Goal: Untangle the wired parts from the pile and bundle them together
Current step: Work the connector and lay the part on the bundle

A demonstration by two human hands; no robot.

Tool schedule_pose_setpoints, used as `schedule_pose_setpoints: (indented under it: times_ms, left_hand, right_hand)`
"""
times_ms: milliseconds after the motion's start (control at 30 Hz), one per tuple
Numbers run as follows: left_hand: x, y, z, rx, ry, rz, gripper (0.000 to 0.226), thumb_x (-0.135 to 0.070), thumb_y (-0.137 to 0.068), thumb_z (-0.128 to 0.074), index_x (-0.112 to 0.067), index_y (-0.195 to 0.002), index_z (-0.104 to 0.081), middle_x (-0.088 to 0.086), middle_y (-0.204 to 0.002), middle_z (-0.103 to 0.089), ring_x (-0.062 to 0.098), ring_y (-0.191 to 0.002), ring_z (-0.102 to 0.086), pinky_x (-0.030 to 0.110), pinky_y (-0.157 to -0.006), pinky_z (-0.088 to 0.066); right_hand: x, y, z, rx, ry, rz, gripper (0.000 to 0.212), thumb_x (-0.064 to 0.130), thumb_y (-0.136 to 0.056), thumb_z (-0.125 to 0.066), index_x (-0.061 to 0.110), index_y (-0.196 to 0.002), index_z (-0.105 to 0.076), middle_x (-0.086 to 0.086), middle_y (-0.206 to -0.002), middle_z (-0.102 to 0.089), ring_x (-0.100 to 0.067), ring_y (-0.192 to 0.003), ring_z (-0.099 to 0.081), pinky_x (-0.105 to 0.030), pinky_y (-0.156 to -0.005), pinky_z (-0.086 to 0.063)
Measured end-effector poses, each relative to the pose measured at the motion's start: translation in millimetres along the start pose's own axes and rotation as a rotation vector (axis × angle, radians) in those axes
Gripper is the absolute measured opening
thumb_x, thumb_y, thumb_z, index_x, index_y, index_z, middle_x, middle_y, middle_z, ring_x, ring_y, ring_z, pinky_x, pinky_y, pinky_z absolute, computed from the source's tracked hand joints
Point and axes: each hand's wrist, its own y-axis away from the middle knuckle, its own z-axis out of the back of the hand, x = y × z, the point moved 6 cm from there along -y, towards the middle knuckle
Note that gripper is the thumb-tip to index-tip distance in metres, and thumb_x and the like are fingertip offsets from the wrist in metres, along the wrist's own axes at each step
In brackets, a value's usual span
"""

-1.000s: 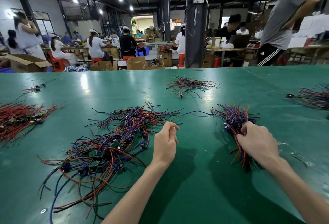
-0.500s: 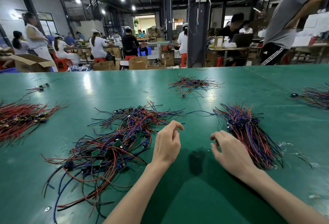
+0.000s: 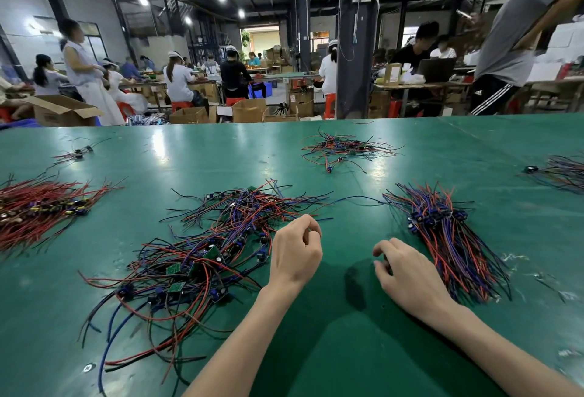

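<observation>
The left hand [image 3: 295, 254] is in the lower middle of the frame, at the right edge of the tangled pile of red, blue and black wired parts with small green circuit boards [image 3: 208, 248]. Its fingers are curled and the thumb comes close to the index finger. I cannot tell if a thin wire is pinched between them.

The right hand [image 3: 407, 273] is to the right of it, a little apart. Its fingers are loosely bent, with the tips pointing down to the smooth green table surface [image 3: 347, 349], and it holds nothing. Just beside this hand, on its right, lies the neat bundle of red, blue and purple wires with dark blue parts [image 3: 448, 238]. The wires in it lie nearly parallel, and the blue parts sit together in its upper half. The hand does not touch the bundle.

Farther out, a small loose heap of the same coloured wires [image 3: 344, 150] lies in the upper middle of the table. A flat bundle of mostly red wires [image 3: 41, 207] is at the left edge of the frame, and another dark bundle of wires [image 3: 562, 172] is at the right edge.

Behind the table stand a dark square pillar [image 3: 357, 49], open brown cardboard boxes [image 3: 60, 109] and several people at other tables.
</observation>
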Motion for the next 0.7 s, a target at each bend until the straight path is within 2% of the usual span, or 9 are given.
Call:
schedule_pose_setpoints:
  times_ms: [100,333,533,600,700]
  left_hand:
    - [0.4,-0.7,1.0,-0.010,-0.026,0.016,0.018,-0.020,-0.075,-0.040,-0.013,-0.067,-0.055,-0.008,-0.052,-0.045,0.013,-0.052,-0.041,0.030,-0.055,-0.035]
    - [-0.6,-1.4,8.5,-0.061,-0.013,0.036,0.016,-0.015,-0.071,-0.037,-0.016,-0.068,-0.053,-0.008,-0.051,-0.043,0.007,-0.048,-0.037,0.026,-0.051,-0.025]
    - [4.7,-0.1,5.3,-0.051,-0.057,0.073,0.018,-0.007,-0.083,-0.048,-0.015,-0.068,-0.053,-0.009,-0.053,-0.046,0.012,-0.053,-0.041,0.029,-0.054,-0.033]
    - [4.0,1.4,7.2,-0.079,-0.079,0.085,0.017,-0.008,-0.081,-0.047,-0.017,-0.068,-0.053,-0.009,-0.053,-0.045,0.011,-0.054,-0.041,0.027,-0.053,-0.029]
    - [-6.5,2.9,15.5,-0.114,-0.142,0.054,0.010,-0.017,-0.071,-0.043,-0.023,-0.067,-0.051,-0.009,-0.054,-0.043,0.007,-0.058,-0.042,0.025,-0.051,-0.026]
  right_hand:
    - [-5.8,-1.0,-0.9,0.010,0.039,-0.060,0.017,0.027,-0.093,-0.050,0.017,-0.104,-0.058,0.001,-0.102,-0.057,-0.019,-0.094,-0.058,-0.031,-0.074,-0.043]
    - [-4.5,-2.1,-3.9,0.064,0.137,-0.074,0.021,0.031,-0.096,-0.041,0.018,-0.107,-0.052,0.000,-0.104,-0.053,-0.021,-0.099,-0.054,-0.031,-0.075,-0.042]
    - [6.5,1.9,-8.1,0.067,0.293,-0.011,0.021,0.025,-0.097,-0.035,0.020,-0.113,-0.047,0.001,-0.108,-0.051,-0.019,-0.102,-0.052,-0.028,-0.082,-0.041]
    - [13.4,2.0,-11.6,0.082,0.339,0.009,0.020,0.019,-0.095,-0.038,0.019,-0.113,-0.047,0.000,-0.108,-0.051,-0.020,-0.101,-0.053,-0.027,-0.079,-0.040]
    - [21.8,-0.2,-17.0,0.132,0.362,0.009,0.019,0.012,-0.091,-0.045,0.017,-0.109,-0.046,-0.003,-0.105,-0.048,-0.022,-0.096,-0.057,-0.028,-0.066,-0.036]
